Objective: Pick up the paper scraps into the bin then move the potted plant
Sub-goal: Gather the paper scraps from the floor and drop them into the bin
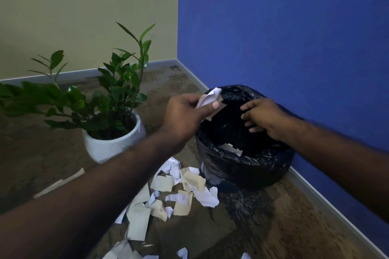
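Left hand: the left hand (185,114) is raised at the near-left rim of the bin, its grip clenched round a bunch of torn paper (209,101), thumb pressed on top of it.
Held paper: white and cream pieces, sticking out past the fingers and hanging over the bin's opening.
Right hand: the right hand (265,118) is over the bin's mouth on the side nearer the blue wall, fingers loosely bent and pointing toward the left hand; the grip is released, nothing in it.
Bin: the bin (248,166) stands on the floor against the blue wall (294,27), lined with a black plastic bag; 1 white scrap (230,149) lies inside near the front rim.
Paper scraps: a scatter of white and cream scraps (179,191) lies on the floor just in front of the bin and trails toward the camera, partly under the left forearm.
Potted plant: the potted plant (113,145) in a white round pot stands on the floor left of the bin, near the beige wall, apart from the bin.
Floor: brown carpet (273,227); a long cream strip (60,183) lies left of the forearm.
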A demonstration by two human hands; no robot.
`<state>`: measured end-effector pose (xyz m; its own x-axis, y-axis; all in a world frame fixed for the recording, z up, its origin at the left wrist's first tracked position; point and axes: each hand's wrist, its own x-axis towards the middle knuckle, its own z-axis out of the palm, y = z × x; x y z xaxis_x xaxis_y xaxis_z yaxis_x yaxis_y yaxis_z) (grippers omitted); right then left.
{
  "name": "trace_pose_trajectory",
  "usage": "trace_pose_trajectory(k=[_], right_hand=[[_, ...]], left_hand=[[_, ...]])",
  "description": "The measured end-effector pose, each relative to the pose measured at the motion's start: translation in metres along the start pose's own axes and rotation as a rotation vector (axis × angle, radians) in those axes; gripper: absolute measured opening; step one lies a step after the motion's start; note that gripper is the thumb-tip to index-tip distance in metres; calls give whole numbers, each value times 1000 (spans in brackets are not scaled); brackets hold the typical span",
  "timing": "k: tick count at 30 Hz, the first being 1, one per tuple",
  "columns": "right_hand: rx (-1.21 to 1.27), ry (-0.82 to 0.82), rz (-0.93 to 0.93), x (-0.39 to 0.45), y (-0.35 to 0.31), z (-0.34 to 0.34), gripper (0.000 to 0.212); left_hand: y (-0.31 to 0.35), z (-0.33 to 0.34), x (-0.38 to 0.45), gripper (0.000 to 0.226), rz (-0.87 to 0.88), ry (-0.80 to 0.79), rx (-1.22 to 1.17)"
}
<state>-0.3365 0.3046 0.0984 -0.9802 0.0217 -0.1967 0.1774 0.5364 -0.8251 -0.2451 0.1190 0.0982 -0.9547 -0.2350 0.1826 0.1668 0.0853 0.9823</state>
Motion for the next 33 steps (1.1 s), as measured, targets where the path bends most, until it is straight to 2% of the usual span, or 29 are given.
trace_pose_trajectory(k=[4, 6, 8, 10, 13, 17, 21, 24, 27, 30, 33], right_hand=[[34, 36, -11, 4, 7, -2, 18], [34, 49, -19, 5, 10, -3, 19], [35, 53, -35, 7, 13, -4, 22], [34, 60, -54, 7, 15, -4, 23], [37, 71, -87, 6, 13, 1, 20], [35, 52, -200, -3, 2, 16, 16], [3, 19, -422, -20, -17, 42, 7], [-63, 3, -673, -36, -31, 63, 4], [-112, -74, -896, -61, -39, 86, 7], [-210, -193, -1061, -81, -27, 113, 8], [-358, -337, -1067, -91, 10, 140, 10]], left_hand=[[-7, 28, 12, 25, -68, -35, -43], [-15, 35, 17, 44, -152, -108, -31], [-21, 37, 20, 72, -219, -168, 2], [-20, 35, 19, 86, -257, -199, -3], [-20, 27, 16, 75, -247, -162, -18], [-31, 5, 14, 32, -121, 1, 4], [-41, -28, 5, 26, -33, 86, 135], [-54, -61, -10, 16, -65, 38, 253], [-77, -100, -30, 2, -127, -44, 498], [-102, -138, -53, 10, -249, -96, 719], [-129, -166, -71, 30, -337, -200, 915]])
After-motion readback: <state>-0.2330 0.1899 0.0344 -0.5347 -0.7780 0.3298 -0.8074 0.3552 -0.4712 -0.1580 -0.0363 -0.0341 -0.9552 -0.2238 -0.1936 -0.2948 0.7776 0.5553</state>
